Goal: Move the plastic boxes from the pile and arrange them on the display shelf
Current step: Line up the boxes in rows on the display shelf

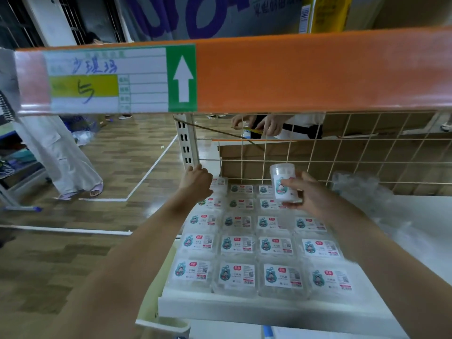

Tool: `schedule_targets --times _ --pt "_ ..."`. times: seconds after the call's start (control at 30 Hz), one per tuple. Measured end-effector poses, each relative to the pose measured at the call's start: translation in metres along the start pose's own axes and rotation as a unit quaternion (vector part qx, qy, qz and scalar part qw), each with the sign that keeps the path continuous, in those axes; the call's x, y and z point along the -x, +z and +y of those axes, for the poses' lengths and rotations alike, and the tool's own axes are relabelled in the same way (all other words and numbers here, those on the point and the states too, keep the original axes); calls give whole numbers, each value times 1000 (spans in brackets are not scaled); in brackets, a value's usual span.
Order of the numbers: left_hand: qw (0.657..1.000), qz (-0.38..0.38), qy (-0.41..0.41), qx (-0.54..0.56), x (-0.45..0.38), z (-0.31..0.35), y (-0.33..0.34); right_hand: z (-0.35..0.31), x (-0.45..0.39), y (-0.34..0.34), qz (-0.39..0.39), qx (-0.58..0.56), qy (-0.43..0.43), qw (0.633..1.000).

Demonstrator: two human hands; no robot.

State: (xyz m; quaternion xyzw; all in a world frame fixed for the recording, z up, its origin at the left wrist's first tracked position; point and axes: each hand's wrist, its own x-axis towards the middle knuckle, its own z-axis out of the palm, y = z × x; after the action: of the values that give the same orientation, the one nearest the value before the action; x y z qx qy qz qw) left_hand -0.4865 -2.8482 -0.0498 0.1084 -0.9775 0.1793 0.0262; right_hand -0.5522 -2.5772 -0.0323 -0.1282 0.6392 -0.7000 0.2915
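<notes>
Right grip [308, 192] pinches labelled clear box [282, 182], print unreadable.

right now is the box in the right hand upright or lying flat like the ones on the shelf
Upright. The right hand holds the plastic box on end above the shelf, label facing the camera; the shelved boxes lie flat, labels up.

A paper location card [107, 79] on the orange shelf beam [318, 72] carries blue handwriting too loose to make out, a scrawl on its yellow band, and a white up-arrow on a green panel [182, 78]. Large purple letters, cut off, run across the cardboard carton [195, 15] above. The labels on the plastic boxes [236, 277] show a cartoon figure, barcode and QR code; their print is too small to read.
</notes>
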Motion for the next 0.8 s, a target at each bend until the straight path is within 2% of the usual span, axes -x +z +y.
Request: schedule_targets --times 0.17,0.33,0.5,0.67,0.8 --pt "991 75 8 109 2 39 -31 -27 9 -25 21 -7 -36 999" --pt "976 130 67 160 -3 95 -64 -44 27 -54 57 11 -56 997" --pt "965 122 112 202 -10 146 -88 -48 53 -85 59 23 -71 995" --pt "955 104 150 234 -6 189 -98 -43 92 -107 85 96 -91 988" --pt "954 88 168 231 -4 208 -95 -28 141 -119 8 171 -111 979"
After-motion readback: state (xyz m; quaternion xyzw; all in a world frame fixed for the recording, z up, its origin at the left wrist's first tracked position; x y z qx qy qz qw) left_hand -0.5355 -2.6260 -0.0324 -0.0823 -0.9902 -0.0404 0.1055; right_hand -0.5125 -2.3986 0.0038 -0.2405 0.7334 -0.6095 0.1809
